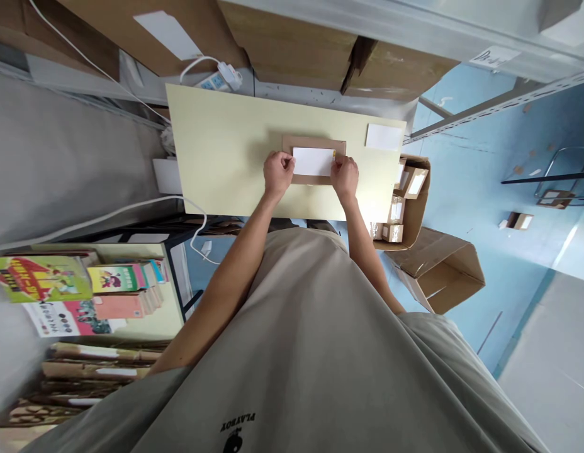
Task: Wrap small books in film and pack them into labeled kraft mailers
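Left hand (279,171) and right hand (345,175) pinch the white sheet (313,162) at 2 ends, over brown cardboard (313,142)! Likely light, floppy, creasable: edges suit.

We saw a pale yellow table (216,151) standing before a grey metal rack (415,28). To the right we had a blue floor (462,207) catching bright light; to the left, a plain grey surface (60,145), wall or floor, we could not tell.

Reading bright | casting soft shadow on bench (216,154) beside left hand (279,173) | glaring at lower-right corner | stretching toward edges
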